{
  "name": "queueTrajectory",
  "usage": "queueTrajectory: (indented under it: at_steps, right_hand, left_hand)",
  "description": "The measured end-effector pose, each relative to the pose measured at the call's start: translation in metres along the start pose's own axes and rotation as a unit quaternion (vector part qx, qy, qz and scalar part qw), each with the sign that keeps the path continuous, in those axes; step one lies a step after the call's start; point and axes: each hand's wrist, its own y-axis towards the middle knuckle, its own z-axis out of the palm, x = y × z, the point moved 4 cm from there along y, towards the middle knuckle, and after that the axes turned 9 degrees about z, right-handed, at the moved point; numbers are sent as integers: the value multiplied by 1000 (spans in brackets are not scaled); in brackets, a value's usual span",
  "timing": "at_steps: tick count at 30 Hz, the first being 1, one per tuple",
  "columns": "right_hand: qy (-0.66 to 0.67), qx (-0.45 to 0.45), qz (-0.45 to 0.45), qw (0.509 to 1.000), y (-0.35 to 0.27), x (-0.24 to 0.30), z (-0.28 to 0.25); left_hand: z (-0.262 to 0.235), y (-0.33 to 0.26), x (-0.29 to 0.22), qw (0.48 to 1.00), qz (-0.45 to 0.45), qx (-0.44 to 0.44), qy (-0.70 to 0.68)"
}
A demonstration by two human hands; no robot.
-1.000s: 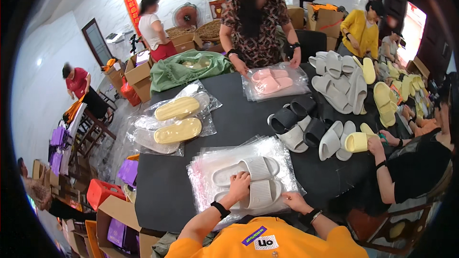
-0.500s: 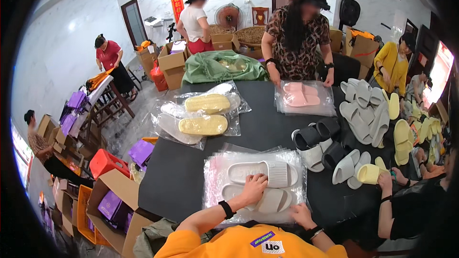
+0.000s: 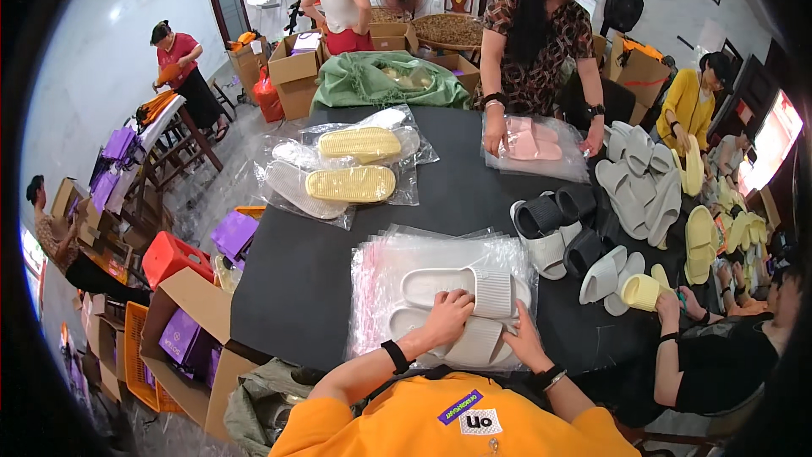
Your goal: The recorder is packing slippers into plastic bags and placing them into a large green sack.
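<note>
A pair of off-white slippers [image 3: 440, 288] lies side by side, toes to the right, over a stack of clear plastic bags [image 3: 381, 271] in front of me. I cannot tell whether the pair lies on top of the bags or inside one. My left hand [image 3: 449, 315] curls its fingers over the slippers where the two meet, beside the straps. At their toe end my right hand [image 3: 528, 340] touches the slippers, its thumb and fingers spread apart.
Bagged slippers with yellow soles [image 3: 350, 184] lie across the dark table [image 3: 296, 288]. Black slippers [image 3: 541, 217] and grey slippers [image 3: 630, 195] are heaped at right. Opposite, a person handles bagged pink slippers [image 3: 533, 140]. At right, another person's hand [image 3: 668, 305] holds a yellow slipper [image 3: 643, 292].
My right hand has moved up and inward from the bags' lower right corner to the slippers' toe end. My left hand stays on the pair. The whole view has shifted slightly.
</note>
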Motion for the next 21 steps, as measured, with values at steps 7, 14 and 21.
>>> queueTrajectory:
  at_steps: [7,14,21]
  right_hand:
    - [187,127,58,973,23,-22,24]
    - [233,124,84,961,29,-33,31]
    - [230,122,88,961,27,-28,25]
  left_hand:
    - [19,-9,7,997,-31,-1,-73]
    - [2,-27,39,956,-68,-141,-250]
    - [17,-91,107,878,-286,-284,-257]
